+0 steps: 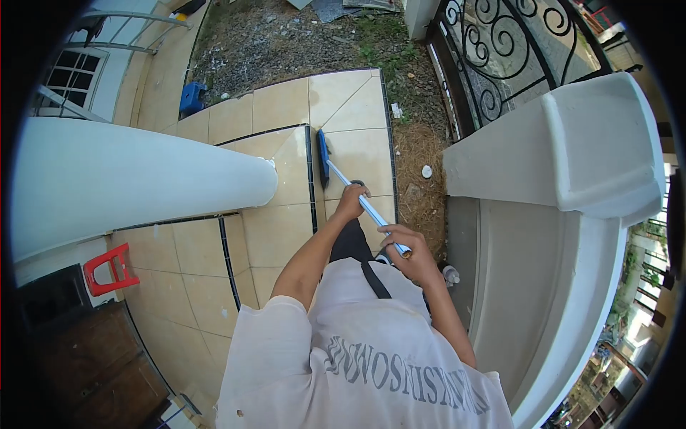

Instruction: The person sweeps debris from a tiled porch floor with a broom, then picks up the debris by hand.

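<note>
A light blue and white pole runs from a dark blue broom head down toward my body. Wrapped round the middle of the pole is my left hand. My right hand grips it close to its near end. The broom head rests on beige tiles, beside the dark edge strip of a tiled step.
To the left stand a thick white column and a red plastic stool. On the right are a white wall and a black iron gate. Gravel and a blue object lie ahead.
</note>
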The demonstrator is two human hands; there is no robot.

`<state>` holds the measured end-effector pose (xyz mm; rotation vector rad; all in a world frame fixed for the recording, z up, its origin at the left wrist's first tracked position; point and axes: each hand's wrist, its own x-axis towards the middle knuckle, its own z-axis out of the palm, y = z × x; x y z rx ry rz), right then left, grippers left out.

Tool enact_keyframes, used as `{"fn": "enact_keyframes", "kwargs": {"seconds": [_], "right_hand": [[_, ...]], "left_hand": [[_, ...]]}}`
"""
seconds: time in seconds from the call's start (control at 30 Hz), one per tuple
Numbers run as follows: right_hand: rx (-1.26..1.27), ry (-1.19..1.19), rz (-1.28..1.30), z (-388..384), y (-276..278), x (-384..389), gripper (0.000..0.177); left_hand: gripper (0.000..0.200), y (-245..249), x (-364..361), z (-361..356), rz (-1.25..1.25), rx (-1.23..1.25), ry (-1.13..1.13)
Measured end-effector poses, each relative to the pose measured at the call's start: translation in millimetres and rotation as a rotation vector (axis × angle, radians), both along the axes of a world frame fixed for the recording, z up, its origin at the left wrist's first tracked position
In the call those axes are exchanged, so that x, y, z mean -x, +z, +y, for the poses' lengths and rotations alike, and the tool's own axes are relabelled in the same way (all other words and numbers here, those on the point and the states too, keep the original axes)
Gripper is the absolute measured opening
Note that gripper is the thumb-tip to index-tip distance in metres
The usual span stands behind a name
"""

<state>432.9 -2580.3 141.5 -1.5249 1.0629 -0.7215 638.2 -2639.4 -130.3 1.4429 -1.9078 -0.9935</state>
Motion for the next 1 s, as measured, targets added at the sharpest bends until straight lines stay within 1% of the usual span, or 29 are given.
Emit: {"fn": "enact_keyframes", "kwargs": {"seconds": [0.03,0.07,0.1,0.13,0.17,0.2,0.23,0.27,0.3,0.33,0.4,0.43,0.47,0.53,0.57,0.6,0.63,0.67,0.7,0.73,0.8,0.87,0.9,0.93,0.97,1.0], "right_hand": [[-0.021,-0.035,0.015,-15,-2,-7,0.007],[-0.051,-0.070,0.032,-24,-1,-13,0.007],[-0.086,-0.096,0.049,-31,1,-20,0.008],[-0.055,-0.198,0.077,-42,4,-15,0.008],[-0.023,-0.296,0.103,-54,8,-4,0.008],[-0.031,-0.287,0.174,-66,19,2,0.008],[-0.037,-0.276,0.243,-79,35,2,0.009],[-0.017,-0.240,0.337,-95,53,-8,0.010],[0.007,-0.203,0.428,-111,70,-17,0.011],[0.016,-0.194,0.450,-127,86,-26,0.011],[0.040,-0.187,0.492,-156,112,-45,0.013],[0.048,-0.214,0.481,-167,122,-49,0.013],[0.057,-0.245,0.472,-177,130,-49,0.013],[0.026,-0.280,0.420,-197,129,-52,0.013],[-0.011,-0.282,0.377,-207,119,-54,0.013],[-0.046,-0.284,0.334,-217,107,-59,0.013],[-0.015,-0.273,0.283,-228,87,-69,0.012],[-0.035,-0.280,0.231,-231,60,-77,0.012],[-0.051,-0.285,0.177,-233,29,-83,0.012],[-0.063,-0.287,0.121,-240,13,-88,0.012],[-0.039,-0.282,0.113,-247,7,-88,0.011],[-0.086,-0.290,0.158,-247,13,-81,0.010],[-0.130,-0.293,0.206,-253,23,-70,0.011],[-0.168,-0.292,0.255,-261,33,-56,0.011],[-0.160,-0.166,0.286,-269,39,-35,0.017],[-0.231,-0.128,0.161,-280,51,-19,0.023]], "left_hand": [[0.019,1,-6,-12,-0.015,0.043,-0.013],[0.018,-2,-4,-26,0.009,0.023,-0.048],[0.018,-2,7,-38,0.031,-0.003,-0.074],[0.019,10,26,-53,-0.013,-0.048,-0.077],[0.021,31,46,-65,0.140,-0.029,-0.066],[0.020,15,67,-73,0.198,-0.032,-0.086],[0.018,33,80,-87,0.247,-0.071,-0.121],[0.017,27,94,-97,0.266,-0.045,-0.121],[0.016,45,97,-113,0.295,-0.044,-0.120],[0.016,72,96,-130,0.320,-0.049,-0.121],[0.017,93,94,-158,0.363,-0.037,-0.110],[0.020,118,84,-172,0.320,-0.020,-0.081],[0.021,132,73,-186,0.298,-0.031,-0.059],[0.024,146,44,-210,0.252,-0.050,-0.022],[0.026,137,27,-219,0.191,-0.057,-0.026],[0.027,127,6,-227,0.193,-0.090,-0.012],[0.025,102,-11,-232,0.136,-0.110,0.003],[0.022,73,-26,-234,0.128,-0.168,0.033],[0.018,40,-42,-235,0.083,-0.181,0.008],[0.018,32,-55,-238,0.088,-0.110,0.001],[0.019,26,-52,-245,0.102,0.009,0.076],[0.018,-3,-25,-252,0.130,-0.070,-0.080],[0.018,-2,-8,-256,0.090,-0.173,-0.135],[0.019,25,2,-261,0.050,-0.118,-0.148],[0.023,25,18,-265,0.044,-0.208,-0.194],[0.020,36,30,-271,0.006,-0.201,-0.208]]}}
